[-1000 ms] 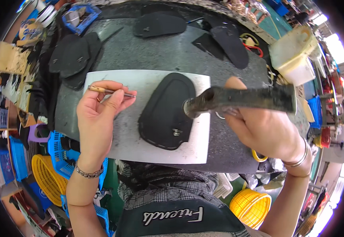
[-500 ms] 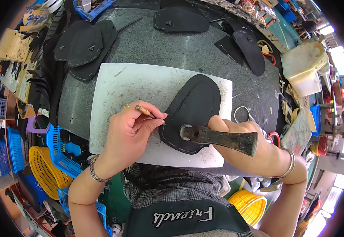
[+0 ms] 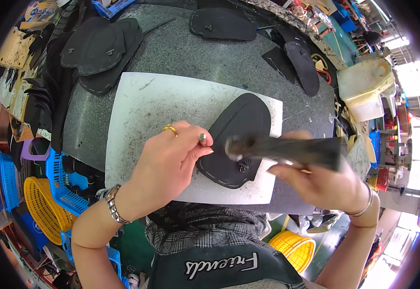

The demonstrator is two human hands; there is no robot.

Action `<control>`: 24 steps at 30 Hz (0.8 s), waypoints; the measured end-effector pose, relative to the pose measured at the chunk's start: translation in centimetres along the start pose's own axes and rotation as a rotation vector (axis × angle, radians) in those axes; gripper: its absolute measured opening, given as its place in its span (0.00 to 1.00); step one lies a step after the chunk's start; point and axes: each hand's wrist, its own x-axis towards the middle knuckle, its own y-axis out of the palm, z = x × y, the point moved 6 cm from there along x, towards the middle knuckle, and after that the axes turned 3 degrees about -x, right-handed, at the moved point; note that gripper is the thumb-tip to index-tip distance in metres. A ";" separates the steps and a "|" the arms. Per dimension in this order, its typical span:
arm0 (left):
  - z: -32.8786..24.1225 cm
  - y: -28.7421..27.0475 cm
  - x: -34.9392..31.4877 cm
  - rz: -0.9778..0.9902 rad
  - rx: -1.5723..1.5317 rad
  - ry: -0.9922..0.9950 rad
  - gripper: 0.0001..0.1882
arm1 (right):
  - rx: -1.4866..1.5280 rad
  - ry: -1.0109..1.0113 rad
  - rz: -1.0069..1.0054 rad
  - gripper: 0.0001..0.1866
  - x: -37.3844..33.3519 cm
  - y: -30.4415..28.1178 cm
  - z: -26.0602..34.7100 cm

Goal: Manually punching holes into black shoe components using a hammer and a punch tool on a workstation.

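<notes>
One panel [image 3: 241, 120] lies between left fingers [image 3: 190, 136] pinching rod [image 3: 202, 137] and right fingers [image 3: 291, 176] clasping hammer [image 3: 299, 150].

A head camera looks down over the worktable [image 3: 181, 53].

A cream plastic bin [image 3: 368, 111] is standing just to the right of the dark speckled surface [image 3: 171, 53], while a blue bin [image 3: 375, 144] and a red container [image 3: 382, 179] are sitting farther out on that side. By the surface's far left corner, a blue crate [image 3: 117, 10] is resting. Left of the surface, a yellow basket [image 3: 41, 202] and a blue basket [image 3: 65, 192] are sitting side by side. Lower than the surface, near its right end, a second yellow basket [image 3: 307, 257] is standing.
</notes>
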 end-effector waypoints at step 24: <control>1.2 0.4 0.5 -0.075 -0.278 -0.248 0.02 | -0.023 0.141 -0.470 0.18 -0.9 -5.0 0.5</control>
